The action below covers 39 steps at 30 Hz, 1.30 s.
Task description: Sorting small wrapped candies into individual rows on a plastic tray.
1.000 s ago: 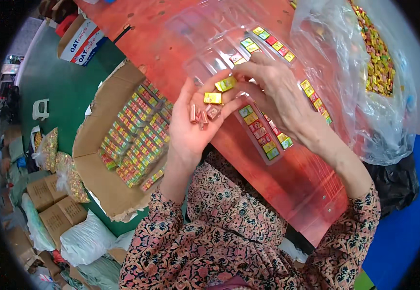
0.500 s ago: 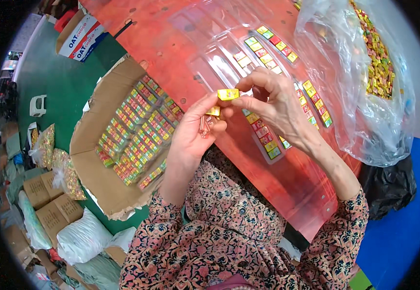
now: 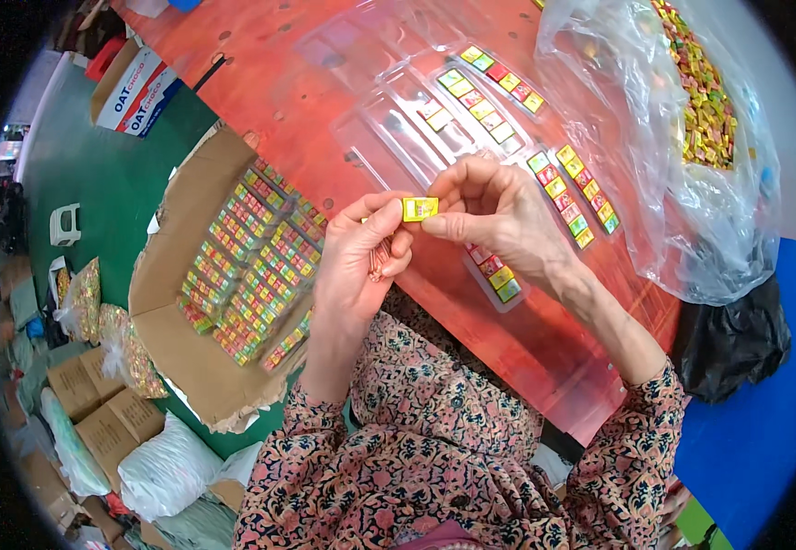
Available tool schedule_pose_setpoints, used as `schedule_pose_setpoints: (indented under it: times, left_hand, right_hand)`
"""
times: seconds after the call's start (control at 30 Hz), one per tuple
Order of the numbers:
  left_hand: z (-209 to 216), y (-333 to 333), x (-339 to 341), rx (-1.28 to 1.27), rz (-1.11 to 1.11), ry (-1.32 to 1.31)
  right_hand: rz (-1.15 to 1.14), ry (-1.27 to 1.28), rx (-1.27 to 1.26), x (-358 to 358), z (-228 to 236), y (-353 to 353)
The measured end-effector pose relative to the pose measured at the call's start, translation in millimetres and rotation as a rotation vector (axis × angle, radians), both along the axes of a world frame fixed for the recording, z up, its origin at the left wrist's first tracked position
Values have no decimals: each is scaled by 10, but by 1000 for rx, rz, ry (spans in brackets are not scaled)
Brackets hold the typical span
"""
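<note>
Between both hands, above the near part of the table, is a small yellow printed block (image 3: 420, 209). My left hand (image 3: 347, 261) pinches its left end between thumb and fingers; small copper-coloured bits show under the curled fingers, too small to name. The thumb and fingertips of my right hand (image 3: 512, 215) close on its right end. Beneath and beyond the hands lie clear plastic trays (image 3: 367, 151), some channels holding rows of small coloured blocks (image 3: 480, 110). My right hand hides part of the trays.
An open cardboard box (image 3: 173, 197) with many rows of coloured blocks stands left of the red table (image 3: 274, 96). A clear plastic bag (image 3: 599, 119) of loose blocks lies at the far right, above a black bag (image 3: 737, 348). Sacks and cartons (image 3: 104, 431) fill the lower left.
The yellow block has moved slightly left and down, turning a broader printed face up. Both hands have shifted with it, and the left fingers have curled in more. The whole view has shifted slightly.
</note>
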<state>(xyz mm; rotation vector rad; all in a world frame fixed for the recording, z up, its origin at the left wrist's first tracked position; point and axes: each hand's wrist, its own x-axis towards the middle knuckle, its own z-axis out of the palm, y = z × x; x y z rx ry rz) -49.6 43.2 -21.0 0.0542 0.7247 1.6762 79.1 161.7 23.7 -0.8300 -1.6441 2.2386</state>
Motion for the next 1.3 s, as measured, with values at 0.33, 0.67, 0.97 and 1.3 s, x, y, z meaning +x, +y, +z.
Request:
schedule_pose_setpoints:
  times: [0.33, 0.67, 0.97, 1.3]
  left_hand:
    - [-17, 75, -2, -20, 48, 49]
    - [-92, 11, -77, -80, 79, 234]
    - [-163, -58, -161, -123, 174, 328]
    - [-252, -54, -212, -101, 171, 281]
  right_hand:
    - [-48, -50, 77, -72, 5, 106]
    - [-241, -92, 1012, -300, -188, 782]
    - [21, 9, 1352, -645, -400, 936]
    - [106, -146, 1440, -695, -482, 947]
